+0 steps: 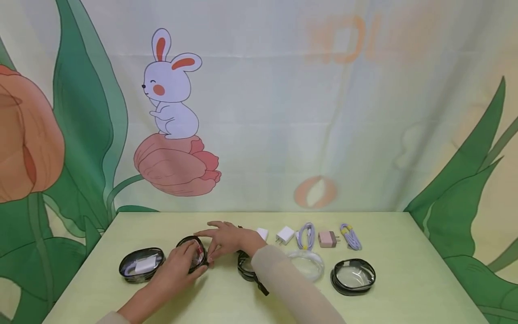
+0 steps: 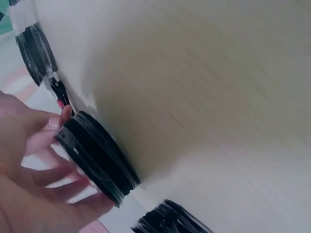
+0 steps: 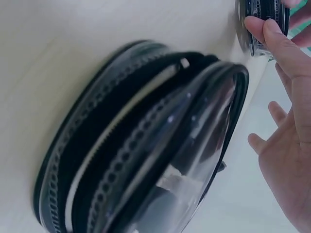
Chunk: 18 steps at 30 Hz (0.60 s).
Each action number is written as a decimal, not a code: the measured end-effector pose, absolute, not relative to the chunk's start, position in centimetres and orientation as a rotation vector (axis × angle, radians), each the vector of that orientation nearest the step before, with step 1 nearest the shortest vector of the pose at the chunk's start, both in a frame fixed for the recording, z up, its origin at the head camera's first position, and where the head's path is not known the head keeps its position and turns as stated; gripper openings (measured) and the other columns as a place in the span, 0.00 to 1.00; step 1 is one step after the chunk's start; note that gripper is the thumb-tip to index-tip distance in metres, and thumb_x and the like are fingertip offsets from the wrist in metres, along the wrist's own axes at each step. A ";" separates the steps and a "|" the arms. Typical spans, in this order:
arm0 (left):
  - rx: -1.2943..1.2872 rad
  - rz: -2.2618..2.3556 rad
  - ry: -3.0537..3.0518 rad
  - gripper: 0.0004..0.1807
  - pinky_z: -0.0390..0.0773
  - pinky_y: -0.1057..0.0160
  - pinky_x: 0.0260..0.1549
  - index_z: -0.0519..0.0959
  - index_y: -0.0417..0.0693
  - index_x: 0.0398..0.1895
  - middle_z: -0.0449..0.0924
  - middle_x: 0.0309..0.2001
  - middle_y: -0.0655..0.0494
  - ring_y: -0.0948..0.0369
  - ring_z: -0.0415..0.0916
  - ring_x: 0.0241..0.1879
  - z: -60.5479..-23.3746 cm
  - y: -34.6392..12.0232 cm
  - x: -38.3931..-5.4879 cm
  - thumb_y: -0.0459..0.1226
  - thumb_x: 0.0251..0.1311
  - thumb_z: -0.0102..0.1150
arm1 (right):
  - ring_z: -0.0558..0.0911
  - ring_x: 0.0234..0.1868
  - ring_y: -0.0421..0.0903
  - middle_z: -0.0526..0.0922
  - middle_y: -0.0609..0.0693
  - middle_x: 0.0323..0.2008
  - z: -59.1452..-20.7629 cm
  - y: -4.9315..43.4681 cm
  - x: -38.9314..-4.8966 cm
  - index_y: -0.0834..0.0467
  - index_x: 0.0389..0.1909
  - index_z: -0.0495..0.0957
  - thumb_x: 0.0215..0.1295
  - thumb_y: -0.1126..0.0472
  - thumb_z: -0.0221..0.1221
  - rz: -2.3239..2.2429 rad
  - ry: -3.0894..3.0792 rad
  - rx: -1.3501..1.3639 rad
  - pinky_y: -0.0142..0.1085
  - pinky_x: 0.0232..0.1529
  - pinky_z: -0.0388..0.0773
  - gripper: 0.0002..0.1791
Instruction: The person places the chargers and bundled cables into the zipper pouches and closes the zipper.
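Both hands are on a small clear zip pouch (image 1: 199,254) with black trim, left of the table's middle, something red and white inside. My left hand (image 1: 171,266) holds its near-left side, fingers over the clear top. The left wrist view shows the pouch (image 2: 99,158) from its black band side, gripped by the hand (image 2: 53,179). My right hand (image 1: 227,238) pinches the pouch's right edge between thumb and index finger, other fingers spread. In the right wrist view this hand (image 3: 291,82) pinches the black side band; the tab between the fingertips is hidden.
A similar pouch (image 1: 130,269) with a white charger lies left. Under the right forearm sits another black-trimmed pouch (image 3: 131,141). Behind are white chargers (image 1: 285,235), a pink charger (image 1: 325,239) and lilac cables (image 1: 351,237). A white-rimmed oval (image 1: 317,259) and a clear pouch (image 1: 352,290) lie right.
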<state>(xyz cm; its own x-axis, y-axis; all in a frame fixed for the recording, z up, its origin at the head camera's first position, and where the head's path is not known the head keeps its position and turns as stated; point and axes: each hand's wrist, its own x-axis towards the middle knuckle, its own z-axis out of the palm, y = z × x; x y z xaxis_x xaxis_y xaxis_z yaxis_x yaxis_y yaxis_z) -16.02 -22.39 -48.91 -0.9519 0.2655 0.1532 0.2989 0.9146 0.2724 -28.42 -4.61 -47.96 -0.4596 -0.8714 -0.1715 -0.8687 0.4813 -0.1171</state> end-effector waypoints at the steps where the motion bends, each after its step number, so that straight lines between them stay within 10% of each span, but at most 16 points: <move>1: -0.429 -0.424 -2.972 0.33 0.73 0.37 0.58 0.72 0.32 0.65 0.70 0.66 0.35 0.36 0.69 0.64 -48.9 -22.2 -16.1 0.47 0.65 0.67 | 0.47 0.81 0.53 0.53 0.33 0.79 -47.9 -4.6 -28.3 0.31 0.42 0.89 0.69 0.40 0.60 -0.015 2.518 -1.497 0.53 0.76 0.53 0.10; 13: -0.638 -0.174 -2.875 0.18 0.82 0.42 0.46 0.82 0.33 0.55 0.77 0.60 0.35 0.31 0.77 0.55 -49.2 -21.2 -16.3 0.30 0.62 0.67 | 0.45 0.81 0.57 0.51 0.36 0.80 -48.3 -4.4 -27.7 0.27 0.46 0.87 0.68 0.38 0.60 0.100 2.644 -1.456 0.58 0.73 0.57 0.11; 18: -0.743 -0.256 -2.809 0.16 0.84 0.49 0.44 0.85 0.37 0.44 0.81 0.53 0.42 0.44 0.81 0.52 -48.9 -21.8 -16.4 0.24 0.50 0.72 | 0.48 0.81 0.55 0.55 0.36 0.79 -48.5 -4.5 -27.6 0.28 0.46 0.88 0.68 0.38 0.60 0.041 2.607 -1.420 0.55 0.73 0.59 0.11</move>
<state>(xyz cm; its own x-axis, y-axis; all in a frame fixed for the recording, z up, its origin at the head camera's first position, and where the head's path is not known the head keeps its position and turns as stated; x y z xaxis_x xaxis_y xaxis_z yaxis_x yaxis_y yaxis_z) -16.42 -21.75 -48.94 -0.8467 0.4651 0.2585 0.5041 0.8566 0.1102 -27.58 -4.53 -48.48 -0.5312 -0.8311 -0.1643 -0.8360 0.5457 -0.0579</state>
